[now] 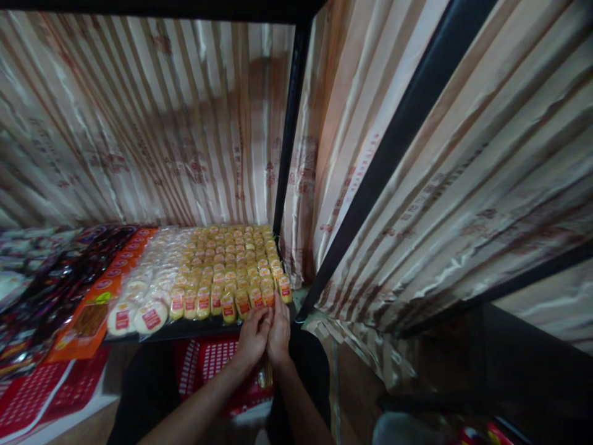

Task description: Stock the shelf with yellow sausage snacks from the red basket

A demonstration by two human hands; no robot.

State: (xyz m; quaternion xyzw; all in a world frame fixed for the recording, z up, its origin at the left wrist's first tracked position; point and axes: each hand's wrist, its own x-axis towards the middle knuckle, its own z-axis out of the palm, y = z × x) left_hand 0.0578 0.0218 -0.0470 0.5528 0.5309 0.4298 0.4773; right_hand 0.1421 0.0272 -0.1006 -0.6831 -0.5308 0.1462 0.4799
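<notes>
Small yellow plastic packets with red labels point(231, 266) lie in tight rows on the right part of the black shelf point(185, 330), running from its near edge to the far back. Your hands meet at the near right corner of those rows.

Your left hand point(252, 337) and your right hand point(279, 330) are pressed side by side, fingers curled in towards each other. The right fingertips point(277, 304) touch the nearest row of packets. Whether either hand is closed on a packet cannot be told; the palms hide it.

- Just left of the yellow rows: round white packets with red labels point(139, 309), also in rows.
- Further left: flat orange packets point(92, 315), then dark glossy wrappers point(60, 278) at the far left end of the shelf.
- Below the shelf, near you: a red plastic basket with a white grid pattern point(204, 364), partly behind your forearms.
- A black metal upright post point(287, 136) stands at the shelf's right far corner.
- A shiny beige striped curtain point(139, 123) hangs behind the shelf and continues along the right side.
</notes>
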